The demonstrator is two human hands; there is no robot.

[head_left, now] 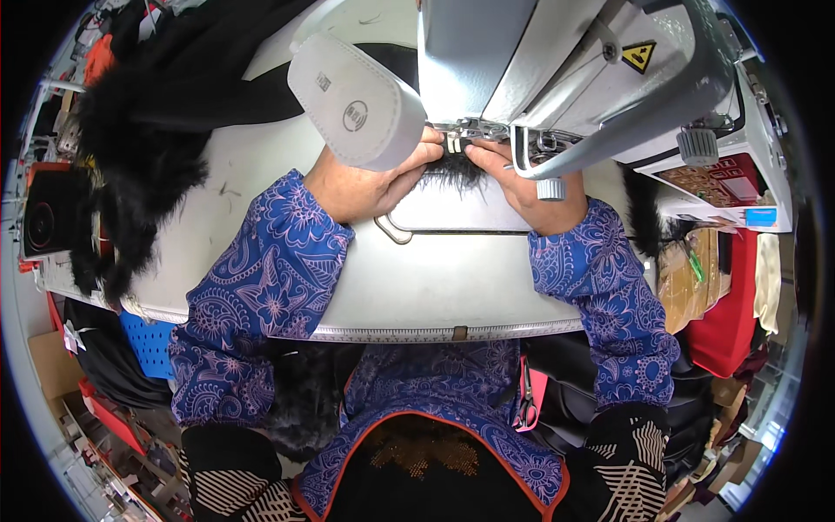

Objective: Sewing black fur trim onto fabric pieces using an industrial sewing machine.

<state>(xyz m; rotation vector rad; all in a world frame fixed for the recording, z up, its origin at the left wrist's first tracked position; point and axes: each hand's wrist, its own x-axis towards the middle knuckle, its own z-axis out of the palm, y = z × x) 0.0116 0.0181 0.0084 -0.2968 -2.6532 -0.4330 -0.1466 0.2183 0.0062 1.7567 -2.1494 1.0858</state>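
- Your counter (435, 287) carries the sewing machine (557, 52) toward 1 o'clock, its top cut off by the frame.
- At 10 o'clock you have heaped black fur-trimmed cloth (148, 165); its far end runs out of sight.
- At 11 o'clock a white padded attachment (365, 96) hides part of your left hand (370, 178).
- Your left hand and right hand (539, 191) sit near each other, fingertips touching the work; you cannot tell whether they pinch or only press.
- Between them, near 12 o'clock, lies your black furry piece (457, 167): probably light, soft, slippery-piled, best held by its flat edges. Its underside is hidden.
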